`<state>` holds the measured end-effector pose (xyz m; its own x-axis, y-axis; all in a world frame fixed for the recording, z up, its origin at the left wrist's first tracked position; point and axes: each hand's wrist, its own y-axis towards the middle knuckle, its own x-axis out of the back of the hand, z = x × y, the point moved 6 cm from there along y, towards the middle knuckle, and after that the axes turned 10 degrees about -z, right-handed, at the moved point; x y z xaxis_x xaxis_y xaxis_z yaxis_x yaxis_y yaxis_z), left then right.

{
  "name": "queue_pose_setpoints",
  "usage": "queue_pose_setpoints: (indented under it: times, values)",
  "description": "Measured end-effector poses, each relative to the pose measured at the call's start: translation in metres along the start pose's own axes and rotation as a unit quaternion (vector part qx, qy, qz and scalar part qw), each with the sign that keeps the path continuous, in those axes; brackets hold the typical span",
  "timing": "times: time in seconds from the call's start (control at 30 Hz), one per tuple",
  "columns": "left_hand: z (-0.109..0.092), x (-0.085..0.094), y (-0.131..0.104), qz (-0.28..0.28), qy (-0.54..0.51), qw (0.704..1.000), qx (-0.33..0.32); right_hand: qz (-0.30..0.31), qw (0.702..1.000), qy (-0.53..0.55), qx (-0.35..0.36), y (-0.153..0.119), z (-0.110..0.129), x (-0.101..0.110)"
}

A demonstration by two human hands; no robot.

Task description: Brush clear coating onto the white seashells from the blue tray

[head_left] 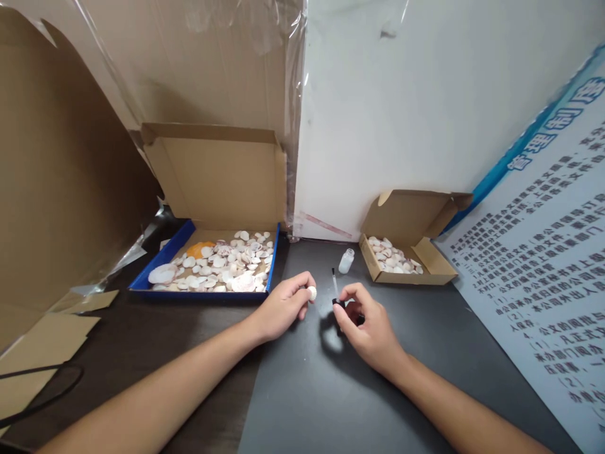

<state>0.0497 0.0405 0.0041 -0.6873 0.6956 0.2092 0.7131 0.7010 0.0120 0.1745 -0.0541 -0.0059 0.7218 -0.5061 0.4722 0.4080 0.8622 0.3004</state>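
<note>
Pinching a small shell (312, 292) at its fingertips, the left hand (282, 307) should keep it steady beside the brush cap (337, 301) gripped upright by the right hand (369, 329).

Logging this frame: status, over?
Left hand pinching shell. Right hand gripping brush, bristles up. Open bottle beyond, nothing between.
</note>
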Motion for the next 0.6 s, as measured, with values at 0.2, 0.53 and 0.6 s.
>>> queue_pose_setpoints:
  times: [0.2,0.53,0.6]
  values:
    - [-0.052,0.057,0.004,-0.064,0.355,0.928,-0.094,0.019,0.999,0.011,-0.032,0.001,-0.002,-0.003]
    - [-0.012,0.151,0.019,-0.045,0.406,0.911,0.064,0.035,0.999,0.012,-0.02,0.001,-0.002,-0.005]
    - [-0.011,0.156,0.018,-0.092,0.414,0.904,0.059,0.037,0.999,0.011,-0.023,0.002,-0.003,-0.006]
